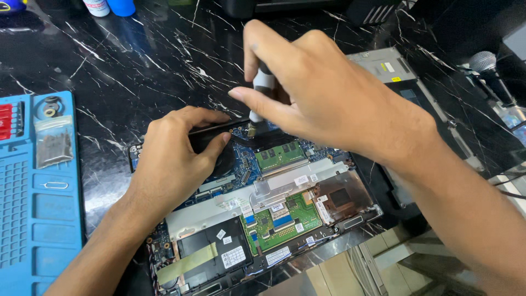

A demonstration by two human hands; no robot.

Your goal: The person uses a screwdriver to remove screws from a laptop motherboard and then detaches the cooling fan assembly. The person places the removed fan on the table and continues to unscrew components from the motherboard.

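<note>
An opened laptop chassis (263,219) lies on the black marble table, its circuit boards, green memory module (280,154) and metal shields exposed. My right hand (323,93) grips a grey and white screwdriver (262,87) held upright, its tip touching the board near the back edge, just left of the memory module. My left hand (175,159) rests flat on the left rear part of the chassis over the black fan area, thumb reaching toward the screwdriver tip.
A blue repair mat (38,219) with small parts and a clear bag lies at the left. A grey laptop cover (383,66) sits at the back right beside a microphone (490,71). Blue and white bottles (109,6) stand at the far edge.
</note>
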